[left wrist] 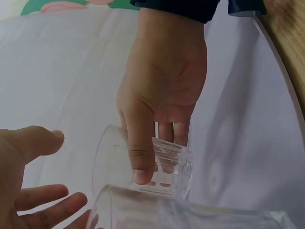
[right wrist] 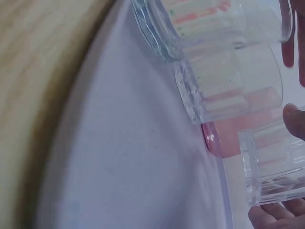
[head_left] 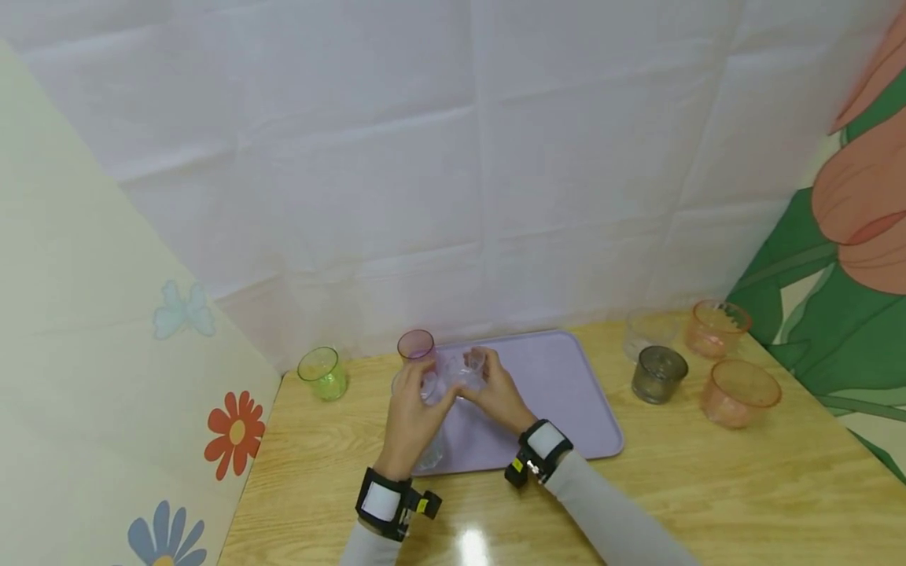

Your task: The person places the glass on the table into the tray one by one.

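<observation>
My right hand grips a clear glass tumbler over the lilac tray, its thumb on one side and its fingers on the other. Whether that tumbler's base touches the tray, I cannot tell. Beside it my left hand hovers with thumb and fingers spread apart, close to the rim of another clear tumbler. A further clear tumbler stands next to that one. Behind them is a purple-pink glass at the tray's back left. The left hand partly hides the clear tumblers in the head view.
A green glass stands left of the tray. To the right stand a dark grey glass, two orange bowls, the nearer one larger, and a clear bowl. A white-covered wall borders the wooden table at the back.
</observation>
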Motion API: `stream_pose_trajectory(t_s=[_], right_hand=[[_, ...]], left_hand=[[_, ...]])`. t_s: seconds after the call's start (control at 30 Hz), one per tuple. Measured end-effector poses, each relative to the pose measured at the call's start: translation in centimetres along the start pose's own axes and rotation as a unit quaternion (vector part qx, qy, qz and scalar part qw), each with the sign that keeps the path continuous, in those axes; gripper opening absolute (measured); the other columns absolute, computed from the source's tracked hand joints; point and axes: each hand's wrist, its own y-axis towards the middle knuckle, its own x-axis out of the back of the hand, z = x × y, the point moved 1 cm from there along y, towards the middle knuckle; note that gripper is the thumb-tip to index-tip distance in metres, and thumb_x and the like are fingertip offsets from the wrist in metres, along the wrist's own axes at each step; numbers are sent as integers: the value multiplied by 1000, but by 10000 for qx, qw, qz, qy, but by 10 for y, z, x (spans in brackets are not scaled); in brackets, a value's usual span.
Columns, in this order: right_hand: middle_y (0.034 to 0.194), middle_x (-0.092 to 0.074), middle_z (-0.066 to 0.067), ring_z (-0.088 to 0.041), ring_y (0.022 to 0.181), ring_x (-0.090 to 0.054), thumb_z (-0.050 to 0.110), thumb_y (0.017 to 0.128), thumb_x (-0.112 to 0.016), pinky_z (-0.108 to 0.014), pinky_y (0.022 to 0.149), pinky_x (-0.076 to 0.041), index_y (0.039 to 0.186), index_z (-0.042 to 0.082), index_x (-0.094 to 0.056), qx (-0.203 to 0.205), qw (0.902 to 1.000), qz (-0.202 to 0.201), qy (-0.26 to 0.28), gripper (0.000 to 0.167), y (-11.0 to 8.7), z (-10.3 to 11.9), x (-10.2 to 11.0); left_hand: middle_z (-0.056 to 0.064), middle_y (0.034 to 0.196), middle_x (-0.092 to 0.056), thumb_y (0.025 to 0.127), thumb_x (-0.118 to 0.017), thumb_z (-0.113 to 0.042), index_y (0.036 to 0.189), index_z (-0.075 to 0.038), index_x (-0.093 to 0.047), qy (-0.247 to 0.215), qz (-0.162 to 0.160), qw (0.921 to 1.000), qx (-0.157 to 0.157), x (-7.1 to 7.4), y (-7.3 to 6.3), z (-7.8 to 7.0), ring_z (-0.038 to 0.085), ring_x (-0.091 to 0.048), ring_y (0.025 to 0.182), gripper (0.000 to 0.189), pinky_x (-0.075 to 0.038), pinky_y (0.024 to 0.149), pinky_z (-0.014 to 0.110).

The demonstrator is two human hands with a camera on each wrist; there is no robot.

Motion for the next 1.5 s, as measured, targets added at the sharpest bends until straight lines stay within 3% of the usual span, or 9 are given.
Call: stream_pose_trajectory(t_s=[0.13,0.4,0.9,1.2,1.5], right_hand=[[152,-57,-28,-46,144,-53,9,88,-88,-57,125,-39,147,-5,-41,-226,9997,18,25,77,8,-4,0],[151,-58,-29,-47,141,-55,12,84,-90,-58,123,-42,144,-5,-42,-423,9989,-91,-153,78,19,-12,-1],[145,-59,-33,-48,137,-57,6,80,-90,-58,118,-46,141,-6,-41,-362,9986,-237,-290,79,36,-21,-2],[146,-59,-33,-48,138,-56,8,80,-92,-57,120,-44,142,-6,-40,-559,9973,-298,-364,82,43,-25,0],[145,-58,-34,-49,139,-55,6,80,-90,-58,120,-43,141,-5,-40,-626,9965,-388,-398,79,47,-29,1]], left_hand=[[12,117,-70,91,-85,-18,121,1,-70,27,-79,9998,-173,0,-2,3,32,-66,111,38,-63,90,46],[12,111,-72,90,-82,-7,112,-1,-74,-149,-48,9994,-319,-1,-5,6,34,-70,105,24,-64,89,44],[11,110,-73,90,-78,-2,109,-1,-75,-191,-211,9991,-301,2,-8,6,29,-70,105,19,-65,88,48],[11,108,-73,89,-79,-2,107,0,-76,-180,-312,9985,-417,2,-9,7,29,-72,103,18,-65,87,47],[11,109,-74,90,-79,-3,108,-2,-76,-159,-317,9989,-293,7,-12,8,28,-73,104,18,-65,89,48]])
